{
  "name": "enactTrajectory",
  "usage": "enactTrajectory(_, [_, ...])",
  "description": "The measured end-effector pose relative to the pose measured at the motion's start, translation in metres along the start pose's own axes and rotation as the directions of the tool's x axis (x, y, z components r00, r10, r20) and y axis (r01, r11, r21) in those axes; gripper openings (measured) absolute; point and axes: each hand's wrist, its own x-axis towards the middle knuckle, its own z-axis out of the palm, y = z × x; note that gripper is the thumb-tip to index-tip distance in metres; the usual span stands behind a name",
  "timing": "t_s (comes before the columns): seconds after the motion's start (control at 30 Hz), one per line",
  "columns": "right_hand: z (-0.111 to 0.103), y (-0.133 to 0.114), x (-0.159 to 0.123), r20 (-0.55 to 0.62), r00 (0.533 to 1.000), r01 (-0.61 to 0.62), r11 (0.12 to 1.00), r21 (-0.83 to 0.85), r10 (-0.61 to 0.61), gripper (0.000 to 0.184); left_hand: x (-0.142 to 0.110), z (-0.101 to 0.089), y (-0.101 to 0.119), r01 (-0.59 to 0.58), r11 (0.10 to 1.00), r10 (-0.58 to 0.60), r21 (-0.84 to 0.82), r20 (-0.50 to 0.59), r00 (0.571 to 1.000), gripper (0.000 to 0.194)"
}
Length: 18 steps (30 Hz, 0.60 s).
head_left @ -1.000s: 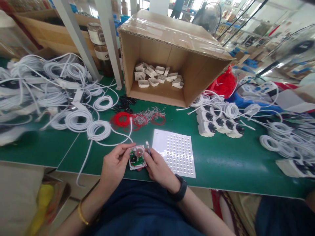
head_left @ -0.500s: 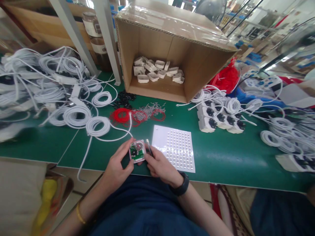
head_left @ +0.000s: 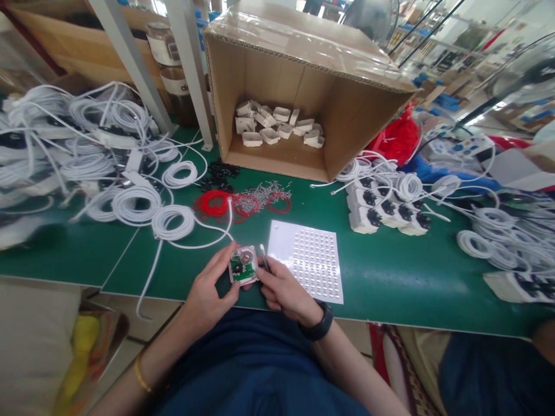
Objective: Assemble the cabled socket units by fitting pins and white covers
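My left hand grips the left side of a small white housing, thumb at its lower edge. Inside the housing sits a green circuit board with a round metallic part, and a red line runs around the rim. My right hand is closed around a thin dark tool with a pale tip, which points up and away from me. Its thumb and fingertips meet the housing's right edge. A white cable runs from a coil to the housing's top, where my left fingers hide the joint.
Beside my right hand lies a white sheet with rows of small clear dots. Farther back are red rings, loose screws, black parts and a cardboard box holding white housings. Cable coils crowd the left; assembled units stand right.
The housing and both hands have shifted very slightly to the right. My grip on the housing and on the dark tool looks the same.
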Motion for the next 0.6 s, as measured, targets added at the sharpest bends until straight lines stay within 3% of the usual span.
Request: enactTrajectory(0.6, [-0.0003, 0.0096, 0.0022, -0.015, 0.996, 0.090, 0.988, -0.122, -0.092, 0.030, -0.0003, 0.0041, -0.0012, -0.019, 0.999, 0.021, 0.049, -0.036, 0.999, 0.066])
